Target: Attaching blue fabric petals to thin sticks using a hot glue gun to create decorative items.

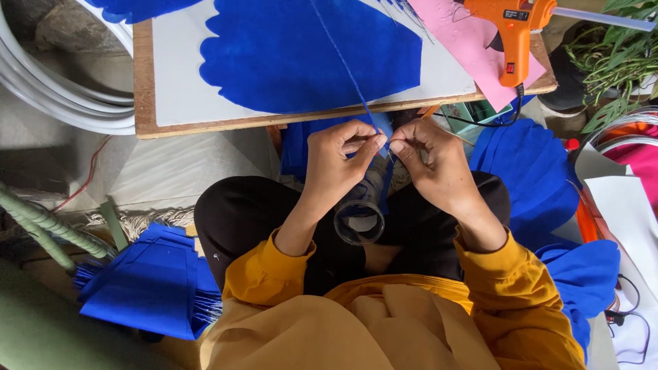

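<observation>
Two hands meet over the person's lap, fingertips almost touching. Nearest the camera are the mustard-yellow sleeves [288,274] and black trousers [240,219]; a clear round roll of tape [359,223] rests on the lap at about six o'clock from the fingers. The left hand [339,161] is pinched narrow, thumb and forefinger closed on a small blue paper piece [381,130]. The right hand [428,161] is pinched just as tightly at three o'clock of that piece, on something thin that I cannot make out. A blue strip [343,62] runs from the pinch toward eleven o'clock, up across the wooden board [144,82].

Fine work like this probably goes best with the strip kept lightly taut and both pinches close together, so the paper neither creases nor tears.

At eight o'clock lies a stack of fringed blue paper [147,288]; at three o'clock, more scalloped blue sheets [534,178]. Farther off, a large blue cutout [295,55] lies on the board, and at one o'clock an orange glue gun [514,34] rests on pink paper [459,34].
</observation>
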